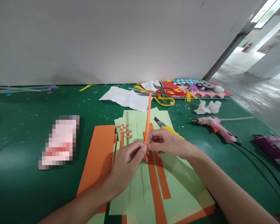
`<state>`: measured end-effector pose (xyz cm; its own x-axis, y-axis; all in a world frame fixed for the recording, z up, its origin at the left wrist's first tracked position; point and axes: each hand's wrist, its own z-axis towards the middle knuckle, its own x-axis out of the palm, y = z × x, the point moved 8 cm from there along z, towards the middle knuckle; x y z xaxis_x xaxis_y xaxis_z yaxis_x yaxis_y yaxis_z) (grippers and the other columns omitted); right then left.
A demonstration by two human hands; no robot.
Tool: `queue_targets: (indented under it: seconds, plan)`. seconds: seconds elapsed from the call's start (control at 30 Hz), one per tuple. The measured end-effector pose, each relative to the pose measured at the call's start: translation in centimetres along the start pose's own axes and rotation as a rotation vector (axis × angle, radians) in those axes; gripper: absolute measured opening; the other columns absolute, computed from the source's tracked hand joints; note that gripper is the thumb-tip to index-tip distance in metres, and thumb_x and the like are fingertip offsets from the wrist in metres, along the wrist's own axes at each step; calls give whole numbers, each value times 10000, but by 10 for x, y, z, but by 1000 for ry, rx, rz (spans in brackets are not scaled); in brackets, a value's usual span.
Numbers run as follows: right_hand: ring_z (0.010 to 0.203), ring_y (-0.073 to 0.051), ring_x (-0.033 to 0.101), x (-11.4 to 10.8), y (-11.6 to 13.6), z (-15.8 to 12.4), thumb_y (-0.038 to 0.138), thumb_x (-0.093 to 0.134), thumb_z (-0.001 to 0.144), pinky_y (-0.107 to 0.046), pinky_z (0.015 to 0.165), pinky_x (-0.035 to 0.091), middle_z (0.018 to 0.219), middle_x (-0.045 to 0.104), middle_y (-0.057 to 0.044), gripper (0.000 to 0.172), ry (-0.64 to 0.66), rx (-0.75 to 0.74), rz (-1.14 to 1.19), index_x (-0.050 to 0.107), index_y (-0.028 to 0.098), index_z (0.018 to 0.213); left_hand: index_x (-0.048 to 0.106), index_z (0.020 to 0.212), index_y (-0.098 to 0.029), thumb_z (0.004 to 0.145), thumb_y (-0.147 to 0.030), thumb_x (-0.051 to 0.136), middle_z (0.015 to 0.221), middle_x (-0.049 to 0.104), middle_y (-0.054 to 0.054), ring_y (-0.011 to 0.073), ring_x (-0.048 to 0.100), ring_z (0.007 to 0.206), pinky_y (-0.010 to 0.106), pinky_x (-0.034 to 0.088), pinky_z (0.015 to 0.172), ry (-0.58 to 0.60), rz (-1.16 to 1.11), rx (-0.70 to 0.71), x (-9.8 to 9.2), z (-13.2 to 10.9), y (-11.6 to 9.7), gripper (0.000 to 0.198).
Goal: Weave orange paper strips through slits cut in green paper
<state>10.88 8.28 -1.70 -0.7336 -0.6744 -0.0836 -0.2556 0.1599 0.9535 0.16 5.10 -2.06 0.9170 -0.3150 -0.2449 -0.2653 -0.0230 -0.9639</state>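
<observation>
"Room left of those fingers (141,151)?"
"A stretch of green table (18,133), then an orange sheet (98,158) beside the left hand (126,161)."
"And the orange strip (149,113)?"
"Pinched in both hands' fingertips; twisting could crease it."
"Beyond the right hand (168,143)?"
"A knife (160,122), blade bare; a careless reach could cut. Farther right, the glue gun (218,125), then the table's edge."
</observation>
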Motion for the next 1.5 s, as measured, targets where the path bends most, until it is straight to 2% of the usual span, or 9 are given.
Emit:
queue_targets:
  seconds: [0.27, 0.47, 0.67, 0.87, 1.1, 1.2, 1.3, 1.4, 1.5]
  plan:
    - [556, -93, 521, 1, 0, 0, 211, 554, 805, -234, 536, 409, 701, 607, 13, 62, 36, -17, -53, 603, 178, 784, 487, 669, -196, 946, -298, 412, 624, 530, -29, 122, 483, 585, 248, 333, 542, 27, 75, 13, 3, 0, -2, 305]
    - [514, -82, 436, -1, 4, 0, 134, 511, 744, -225, 478, 309, 556, 456, 53, 87, -45, -9, -144, 557, 173, 682, 501, 652, -194, 930, -289, 424, 612, 551, -26, 121, 500, 581, 239, 340, 539, 24, 93, 5, 2, 1, -4, 304]
    - [548, -90, 428, -7, 7, -2, 117, 481, 709, -240, 505, 324, 624, 505, 27, 99, -101, -20, -118, 565, 168, 701, 466, 642, -200, 895, -240, 426, 603, 545, -28, 136, 547, 595, 241, 388, 558, 31, 58, -4, 3, 2, -1, 259]
    - [519, -84, 402, -16, 7, -2, 138, 488, 725, -233, 478, 293, 598, 435, 45, 65, -204, -45, -82, 527, 178, 690, 498, 641, -198, 882, -217, 419, 612, 561, -22, 136, 536, 592, 241, 384, 552, 41, 78, 2, 3, 0, -1, 255]
    - [519, -89, 405, -2, 6, 1, 142, 488, 738, -238, 486, 292, 569, 457, 45, 90, -104, -41, -72, 563, 172, 700, 492, 667, -198, 919, -286, 446, 594, 470, -45, 108, 424, 541, 224, 312, 501, -29, 87, 35, -1, 1, -5, 271]
    - [532, -93, 438, 1, 4, 2, 134, 494, 750, -239, 497, 318, 595, 502, 38, 86, -58, -27, -64, 569, 174, 740, 504, 659, -193, 938, -304, 429, 609, 496, -35, 110, 437, 552, 227, 329, 516, -18, 80, 31, 0, 1, -5, 309]
    - [526, -96, 455, -2, 4, 1, 194, 545, 794, -236, 497, 330, 580, 511, 39, 51, -78, -21, -61, 561, 176, 749, 528, 693, -195, 952, -305, 413, 645, 559, -23, 116, 480, 578, 230, 359, 540, 9, 54, 22, 1, 0, -2, 304]
    - [526, -93, 461, -6, 5, 0, 306, 594, 833, -232, 501, 334, 576, 521, 33, 174, -107, -22, -58, 547, 178, 725, 549, 712, -195, 957, -307, 412, 628, 560, -28, 106, 456, 543, 228, 342, 517, 13, 78, 11, 1, 0, 0, 302]
    - [525, -88, 454, -7, 5, -1, 346, 615, 841, -232, 504, 329, 581, 533, 28, 221, -108, -37, -54, 558, 173, 715, 550, 719, -193, 958, -305, 413, 627, 558, -30, 102, 450, 538, 227, 336, 510, 11, 82, 11, 1, 0, 1, 298]
